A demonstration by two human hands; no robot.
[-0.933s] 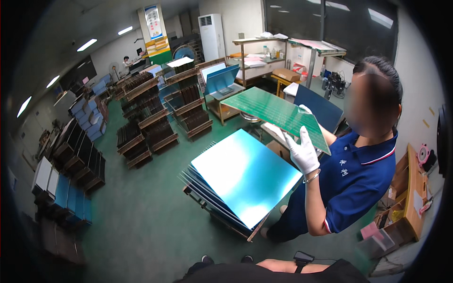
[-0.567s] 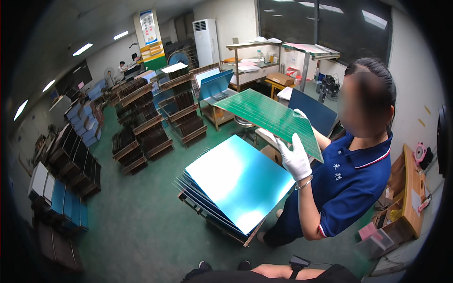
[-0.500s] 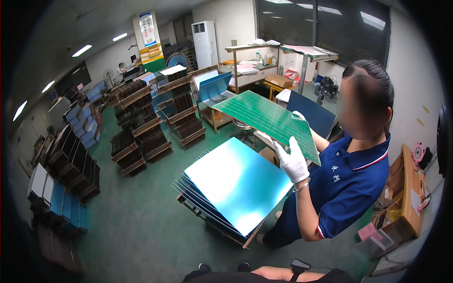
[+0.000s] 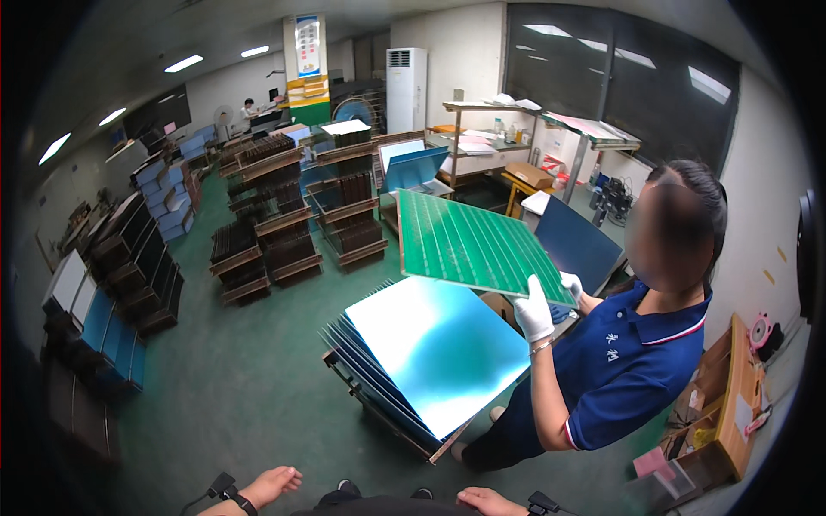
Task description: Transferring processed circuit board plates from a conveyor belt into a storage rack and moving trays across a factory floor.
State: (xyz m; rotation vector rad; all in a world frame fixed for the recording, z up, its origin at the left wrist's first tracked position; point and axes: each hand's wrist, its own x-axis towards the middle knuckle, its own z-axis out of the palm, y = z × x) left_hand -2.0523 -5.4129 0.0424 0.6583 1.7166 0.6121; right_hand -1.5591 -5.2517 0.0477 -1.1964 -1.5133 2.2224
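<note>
My left hand (image 4: 272, 488) hangs low near the bottom edge, fingers loosely bent and holding nothing; a dark strap circles its wrist. Also at the bottom edge, my right hand (image 4: 490, 500) lies near my dark clothing with relaxed fingers. No object shows in it, though its lower part is cut off. Ahead of both hands, a stack of shiny blue-silver sheets (image 4: 439, 353) rests on a cart (image 4: 391, 427). Over its far side a co-worker in a navy shirt tilts a green ribbed panel (image 4: 477, 245), gripping it with white-gloved hands (image 4: 535, 314).
Racks packed with dark panels (image 4: 271, 211) stand beyond at the left. More racks (image 4: 129, 271) line the left wall, with blue boxes (image 4: 168, 202) behind. A dark blue board (image 4: 576, 245) leans beside the co-worker. At the right is a wooden cabinet (image 4: 731, 421).
My left hand has come into view at the bottom, and my right hand now shows. The co-worker has shifted the green panel lower and tilted its ribbed face more toward me. My view has shifted.
</note>
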